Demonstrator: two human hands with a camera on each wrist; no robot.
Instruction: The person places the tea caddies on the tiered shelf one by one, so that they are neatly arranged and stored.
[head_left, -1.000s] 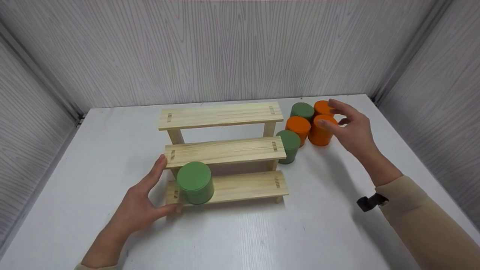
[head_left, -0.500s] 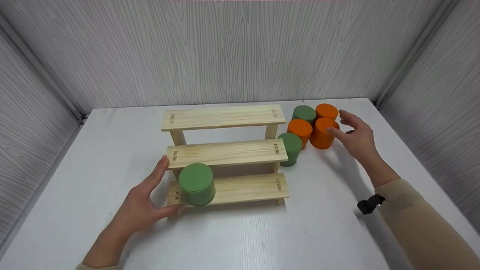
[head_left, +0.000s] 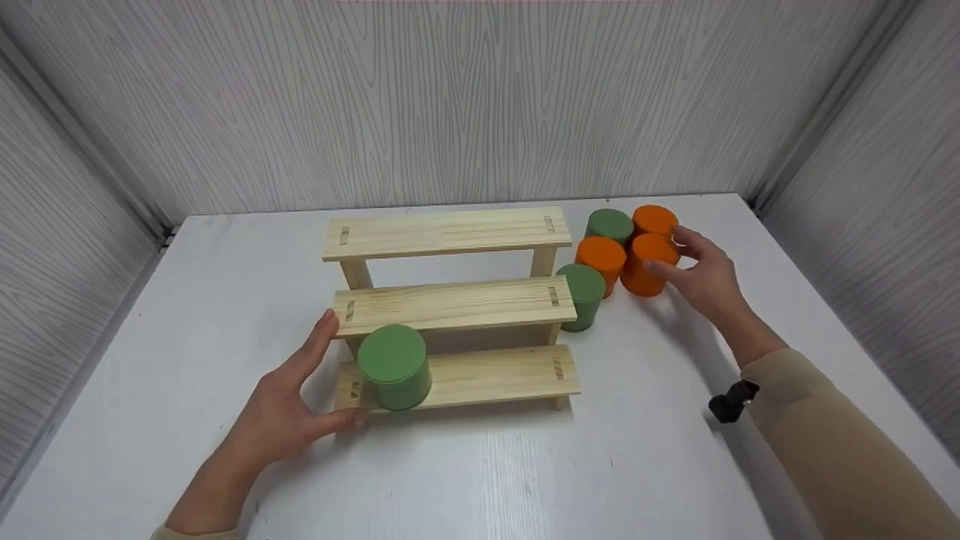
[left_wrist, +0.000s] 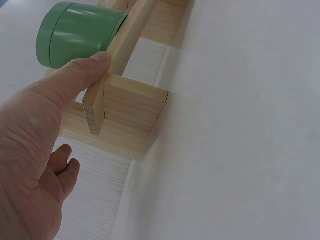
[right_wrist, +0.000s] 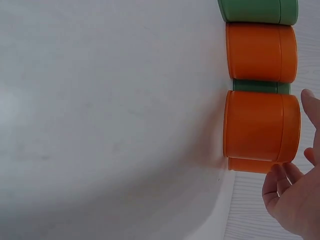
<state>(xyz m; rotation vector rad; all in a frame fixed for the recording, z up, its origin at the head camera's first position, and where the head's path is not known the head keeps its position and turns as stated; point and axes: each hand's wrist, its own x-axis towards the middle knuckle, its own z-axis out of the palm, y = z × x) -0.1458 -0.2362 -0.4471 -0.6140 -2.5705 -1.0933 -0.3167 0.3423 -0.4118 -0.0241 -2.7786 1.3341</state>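
A three-tier wooden stand (head_left: 450,301) sits mid-table, with a light green canister (head_left: 393,367) upright at the left of its lowest step. My left hand (head_left: 281,412) is at the stand's left end, its index fingertip by the middle step. In the left wrist view the thumb (left_wrist: 80,75) rests on the lowest plank's front edge. My right hand (head_left: 709,277) reaches around the front orange canister (head_left: 646,271), fingers and thumb spread. The right wrist view shows a gap between the thumb (right_wrist: 309,102) and the canister; whether the other fingers touch it I cannot tell.
Close by stand another orange canister (head_left: 600,259), a rear orange one (head_left: 654,216), a dark green canister (head_left: 609,223) behind and one (head_left: 582,289) beside the stand's right end. A grey wood-grain panel (head_left: 465,105) borders the table's back.
My right hand first drew back from above the orange canisters, then moved in leftward around the front one. The left hand stays at the stand, and the view shifted slightly.
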